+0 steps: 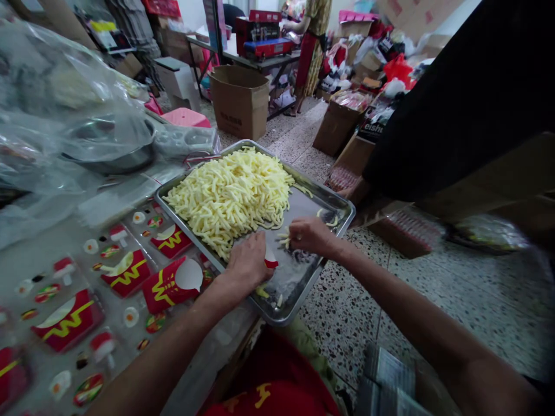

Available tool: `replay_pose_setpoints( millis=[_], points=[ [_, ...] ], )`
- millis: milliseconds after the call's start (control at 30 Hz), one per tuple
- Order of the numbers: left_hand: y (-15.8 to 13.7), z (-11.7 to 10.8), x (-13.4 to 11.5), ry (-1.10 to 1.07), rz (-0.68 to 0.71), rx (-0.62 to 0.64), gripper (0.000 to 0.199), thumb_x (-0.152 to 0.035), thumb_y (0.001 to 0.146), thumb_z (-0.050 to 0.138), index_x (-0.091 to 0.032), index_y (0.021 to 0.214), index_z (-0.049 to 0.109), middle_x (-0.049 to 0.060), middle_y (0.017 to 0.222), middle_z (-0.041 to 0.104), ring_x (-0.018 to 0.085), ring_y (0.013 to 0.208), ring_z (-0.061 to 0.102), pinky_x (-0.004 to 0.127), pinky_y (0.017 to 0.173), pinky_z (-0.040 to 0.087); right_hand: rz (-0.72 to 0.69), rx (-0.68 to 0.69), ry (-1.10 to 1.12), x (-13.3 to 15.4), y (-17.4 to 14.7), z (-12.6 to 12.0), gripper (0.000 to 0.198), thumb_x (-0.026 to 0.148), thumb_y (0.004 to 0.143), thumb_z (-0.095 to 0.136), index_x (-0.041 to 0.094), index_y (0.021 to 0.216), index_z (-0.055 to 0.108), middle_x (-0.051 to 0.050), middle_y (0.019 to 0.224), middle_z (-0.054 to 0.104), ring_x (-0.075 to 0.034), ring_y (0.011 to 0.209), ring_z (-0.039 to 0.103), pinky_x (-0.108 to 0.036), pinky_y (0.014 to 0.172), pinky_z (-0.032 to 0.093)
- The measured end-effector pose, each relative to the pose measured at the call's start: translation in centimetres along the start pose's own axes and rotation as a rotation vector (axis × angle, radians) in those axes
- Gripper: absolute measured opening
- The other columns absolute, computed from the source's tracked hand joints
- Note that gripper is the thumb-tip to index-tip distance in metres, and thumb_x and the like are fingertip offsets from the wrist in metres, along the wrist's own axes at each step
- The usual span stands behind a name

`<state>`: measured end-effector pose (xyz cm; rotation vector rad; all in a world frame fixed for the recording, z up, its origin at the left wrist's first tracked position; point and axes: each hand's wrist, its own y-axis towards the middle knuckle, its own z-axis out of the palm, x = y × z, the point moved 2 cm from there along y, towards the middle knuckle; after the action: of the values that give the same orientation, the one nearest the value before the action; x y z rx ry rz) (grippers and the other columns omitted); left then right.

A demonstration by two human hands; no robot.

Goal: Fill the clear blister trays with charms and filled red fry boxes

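A metal tray holds a big heap of pale yellow toy-like fries. Over the tray's near part, my left hand is closed around a small red and white fry carton, mostly hidden by the fingers. Just to its right, my right hand pinches a few of the fries, which stick out to the left of the fingers. Left of the tray lie several flat red fry cartons with yellow zigzags, such as this carton, among small food-shaped pieces in clear packaging.
Clear plastic bags drape over a metal bowl at the left. A cardboard box and a pink stool stand beyond the tray. Further boxes line the speckled floor. A person stands at the back near a red machine.
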<state>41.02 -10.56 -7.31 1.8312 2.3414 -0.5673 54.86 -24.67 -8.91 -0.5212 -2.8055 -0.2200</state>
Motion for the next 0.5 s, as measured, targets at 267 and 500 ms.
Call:
replay_pose_setpoints(
  millis=[267, 500],
  points=[
    [1.1, 1.6, 1.0, -0.412, 0.292, -0.147, 0.063, -0.014, 0.057, 0.073, -0.023, 0.116, 0.052, 0.004, 0.11, 0.067, 0.024, 0.1, 0.067, 0.034, 0.086, 0.054, -0.018, 0.014, 0.269, 7.1, -1.3, -0.5, 0.019, 0.004, 0.082, 0.059, 0.02, 0.088, 0.068, -0.004, 0.099, 0.073, -0.017, 0.086, 0.064, -0.025, 0.072, 0.04],
    [-0.3, 1.0, 1.8, -0.604, 0.347, -0.372, 0.073, -0.012, 0.06, 0.075, -0.021, 0.128, 0.051, 0.008, 0.127, 0.065, 0.026, 0.117, 0.062, 0.04, 0.104, 0.049, 0.29, -0.304, 0.367, 9.3, -1.0, -1.1, 0.014, 0.011, 0.079, 0.071, 0.021, 0.084, 0.064, 0.001, 0.085, 0.072, -0.018, 0.083, 0.064, -0.03, 0.081, 0.043]
  ],
)
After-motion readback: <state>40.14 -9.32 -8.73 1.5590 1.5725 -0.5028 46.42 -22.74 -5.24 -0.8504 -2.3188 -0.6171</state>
